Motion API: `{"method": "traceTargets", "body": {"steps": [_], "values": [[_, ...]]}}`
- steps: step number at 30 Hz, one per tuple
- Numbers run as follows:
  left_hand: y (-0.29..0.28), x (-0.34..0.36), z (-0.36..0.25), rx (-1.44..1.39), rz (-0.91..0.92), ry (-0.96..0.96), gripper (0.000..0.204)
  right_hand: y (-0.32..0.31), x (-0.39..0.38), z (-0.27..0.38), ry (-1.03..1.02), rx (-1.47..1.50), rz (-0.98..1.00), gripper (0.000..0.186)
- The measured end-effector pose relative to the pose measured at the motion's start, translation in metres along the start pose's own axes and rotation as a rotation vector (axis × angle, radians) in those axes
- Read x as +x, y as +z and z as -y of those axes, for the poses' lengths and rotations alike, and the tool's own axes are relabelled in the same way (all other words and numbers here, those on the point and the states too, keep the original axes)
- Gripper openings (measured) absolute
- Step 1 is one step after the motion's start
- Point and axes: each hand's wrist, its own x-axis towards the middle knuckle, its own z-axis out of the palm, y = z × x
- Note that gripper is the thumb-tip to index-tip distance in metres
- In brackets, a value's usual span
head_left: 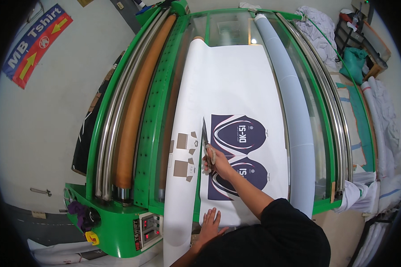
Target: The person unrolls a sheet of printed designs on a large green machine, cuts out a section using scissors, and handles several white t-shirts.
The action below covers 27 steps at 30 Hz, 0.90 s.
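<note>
Scissors cutting a printed sheet on a green roller machine

The right hand (214,158) is clenched around scissors (205,135), blades pointing to 12 o'clock along the white printed sheet (236,84), just at 9 o'clock of its dark navy garment prints (238,133). The left hand (209,224) lies released, fingers spread flat on the sheet's near edge, at 6 o'clock from the scissors. Brown paper pieces (182,153) sit at 9 o'clock.

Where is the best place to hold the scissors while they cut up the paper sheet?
By the handle loops at the near end, coming from the person's side, as the right hand does. The scissors lie lengthwise on the paper with the blades pointing away, so that grip probably keeps fingers behind the cut.
</note>
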Motion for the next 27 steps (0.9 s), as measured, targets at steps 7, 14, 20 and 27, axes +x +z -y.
{"method": "traceTargets", "body": {"steps": [7,14,20,27], "values": [[-0.002,0.002,0.002,0.016,-0.003,0.006,0.081,-0.01,0.054,-0.006,-0.143,-0.024,-0.014,0.049],[-0.016,0.016,-0.002,0.044,-0.128,0.016,0.068,-0.004,0.071,0.001,-0.209,0.0,-0.018,0.03],[-0.018,0.035,0.012,-0.03,-0.221,-0.034,0.071,-0.001,0.075,0.003,-0.216,-0.015,-0.058,0.035],[-0.023,0.041,0.024,-0.127,-0.07,-0.092,0.095,0.004,0.083,0.008,-0.291,-0.108,-0.095,0.064]]}}
